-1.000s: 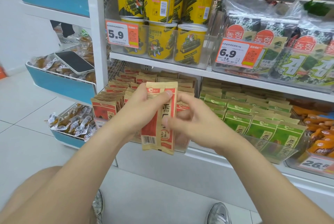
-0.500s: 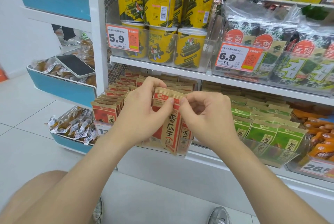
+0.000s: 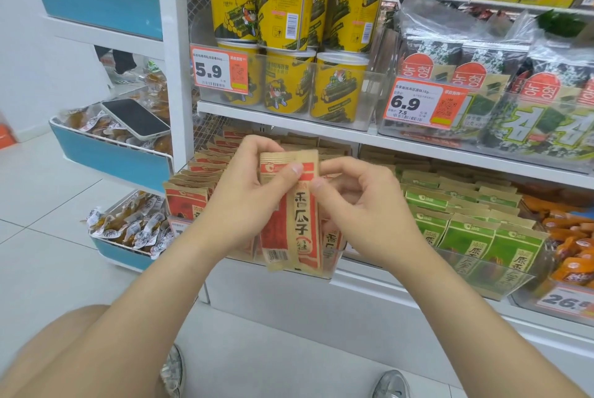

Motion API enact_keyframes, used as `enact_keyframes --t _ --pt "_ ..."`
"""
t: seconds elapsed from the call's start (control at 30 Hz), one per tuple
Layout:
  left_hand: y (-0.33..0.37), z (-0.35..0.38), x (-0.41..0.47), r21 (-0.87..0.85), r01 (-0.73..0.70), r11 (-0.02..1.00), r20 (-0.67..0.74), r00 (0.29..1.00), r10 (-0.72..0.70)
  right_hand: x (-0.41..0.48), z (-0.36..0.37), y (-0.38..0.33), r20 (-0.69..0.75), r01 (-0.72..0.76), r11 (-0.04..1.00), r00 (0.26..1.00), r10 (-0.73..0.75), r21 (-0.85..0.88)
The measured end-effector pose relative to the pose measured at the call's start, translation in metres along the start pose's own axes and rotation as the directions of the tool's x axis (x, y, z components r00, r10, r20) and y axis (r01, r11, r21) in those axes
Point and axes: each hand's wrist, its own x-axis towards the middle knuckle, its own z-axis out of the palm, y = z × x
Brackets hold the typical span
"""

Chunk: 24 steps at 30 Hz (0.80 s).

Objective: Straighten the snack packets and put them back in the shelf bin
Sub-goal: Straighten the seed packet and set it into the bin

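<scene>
Head camera looks down on a shop shelf where the person's left hand point(image 3: 244, 201) and right hand point(image 3: 363, 204) meet over a small stack of red sunflower-seed packets point(image 3: 289, 224). The left hand grips the stack near its top, thumb laid across the front face and fingers wrapped behind, so the packets hang upright with their printed side toward the camera. The right hand is curled, its thumb and forefinger seeming to pinch the stack's right edge just below the top corner. That pairing looks chosen for squaring up: one hand bears the weight while the other nudges the edges flush.

The stack sits between the two hands, touching both, directly in front of the clear shelf bin point(image 3: 334, 265) on the lower shelf. Its bottom ends reach down to the bin's transparent front wall; whether they are already inside that wall or just in front of it cannot be told. To the left, more red packets point(image 3: 186, 201) stand in tidy upright rows, which suggests the held stack belongs in the gap behind the hands. Green packets point(image 3: 466, 237) fill the neighbouring bin to the right, near the right wrist but apart from it. The packets are not yet released.
</scene>
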Motion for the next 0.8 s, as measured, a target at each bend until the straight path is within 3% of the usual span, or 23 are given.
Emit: enact_keyframes --t 0.1,0.17,0.3,0.4,0.5,0.57,0.63,0.7,0.77,0.8 --pt "-0.001 0.001 0.004 -0.198 0.112 0.974 -0.138 0.980 -0.141 -0.004 0.000 -0.002 0.309 -0.158 0.986 0.937 0.165 -0.048" --pt "0.001 0.000 0.006 -0.309 0.130 0.942 -0.192 0.962 -0.195 -0.006 0.003 -0.004 0.401 -0.246 0.969 0.891 0.214 0.029" --pt "0.001 -0.003 0.009 -0.390 0.130 0.912 -0.183 0.959 -0.215 -0.004 0.008 0.001 0.309 -0.288 0.951 0.920 0.243 0.110" --pt "0.003 -0.005 0.010 -0.447 0.233 0.864 -0.032 0.961 -0.276 0.001 0.009 0.003 0.224 -0.251 0.952 0.952 0.209 0.176" --pt "0.005 -0.007 0.007 -0.384 0.347 0.855 0.160 0.938 -0.309 0.005 0.011 0.003 0.198 -0.227 0.951 0.963 0.186 0.212" --pt "0.007 -0.007 0.006 -0.374 0.346 0.860 0.166 0.938 -0.305 0.006 0.014 0.003 0.185 -0.251 0.941 0.960 0.212 0.225" --pt "0.007 -0.007 0.006 -0.369 0.333 0.868 0.141 0.943 -0.302 0.007 0.017 0.007 0.068 -0.183 0.978 0.982 0.177 0.101" --pt "0.006 -0.007 0.006 -0.346 0.316 0.883 0.122 0.949 -0.292 0.007 0.018 0.010 -0.016 -0.072 0.982 0.997 0.070 -0.175" --pt "0.005 -0.006 0.004 -0.301 0.277 0.913 0.117 0.960 -0.253 0.003 0.020 0.007 0.019 0.025 0.906 1.000 -0.018 -0.423" --pt "0.005 -0.006 0.003 -0.277 0.253 0.927 0.128 0.966 -0.225 0.002 0.021 0.005 0.041 0.069 0.883 0.998 -0.057 -0.464"
